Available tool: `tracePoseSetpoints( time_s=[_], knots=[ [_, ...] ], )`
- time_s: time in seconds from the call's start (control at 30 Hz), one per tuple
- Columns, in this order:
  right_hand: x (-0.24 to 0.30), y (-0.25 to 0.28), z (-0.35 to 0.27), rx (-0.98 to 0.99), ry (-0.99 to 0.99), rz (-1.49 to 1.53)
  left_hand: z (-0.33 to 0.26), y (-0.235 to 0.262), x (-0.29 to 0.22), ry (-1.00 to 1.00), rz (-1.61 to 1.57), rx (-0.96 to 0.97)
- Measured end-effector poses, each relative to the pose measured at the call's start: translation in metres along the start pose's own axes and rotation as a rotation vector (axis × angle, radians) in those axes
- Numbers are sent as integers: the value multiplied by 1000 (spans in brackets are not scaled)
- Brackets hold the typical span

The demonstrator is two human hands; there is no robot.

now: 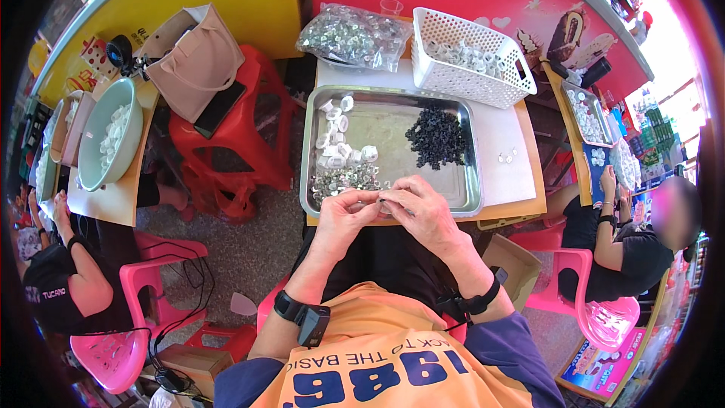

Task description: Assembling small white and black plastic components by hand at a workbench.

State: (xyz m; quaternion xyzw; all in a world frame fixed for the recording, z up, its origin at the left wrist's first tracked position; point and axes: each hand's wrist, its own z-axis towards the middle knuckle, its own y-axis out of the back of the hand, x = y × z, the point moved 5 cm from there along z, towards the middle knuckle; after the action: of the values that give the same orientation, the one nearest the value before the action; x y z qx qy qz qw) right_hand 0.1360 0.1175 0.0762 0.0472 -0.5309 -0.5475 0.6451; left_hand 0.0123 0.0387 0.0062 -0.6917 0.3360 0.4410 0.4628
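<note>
My left hand and my right hand meet over the front edge of a metal tray. Both are closed, fingertips pinched together around something too small and too covered to name. Inside the tray, white plastic pieces lie along the left side. Just in front of them, beside my left hand, is a pile of small metallic-looking parts. A heap of small black parts sits on the tray's right side, beyond my right hand.
Behind the tray stand a white perforated basket of white pieces and a clear bag of small parts. Left are a red stool with a beige handbag and a green basin. People sit working at tables on both sides.
</note>
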Motion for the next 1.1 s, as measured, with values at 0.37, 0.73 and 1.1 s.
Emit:
tracePoseSetpoints(
  time_s=[0.37,0.73,1.1],
  knots=[
    [11,10,0,-15,0,-34,-4,-9,1,144,-362,150],
    [10,0,-1,151,70,-50,-6,-5,8,230,-352,81],
    [4,12,-8,115,-190,248,-7,-7,12,353,-520,92]
  ],
)
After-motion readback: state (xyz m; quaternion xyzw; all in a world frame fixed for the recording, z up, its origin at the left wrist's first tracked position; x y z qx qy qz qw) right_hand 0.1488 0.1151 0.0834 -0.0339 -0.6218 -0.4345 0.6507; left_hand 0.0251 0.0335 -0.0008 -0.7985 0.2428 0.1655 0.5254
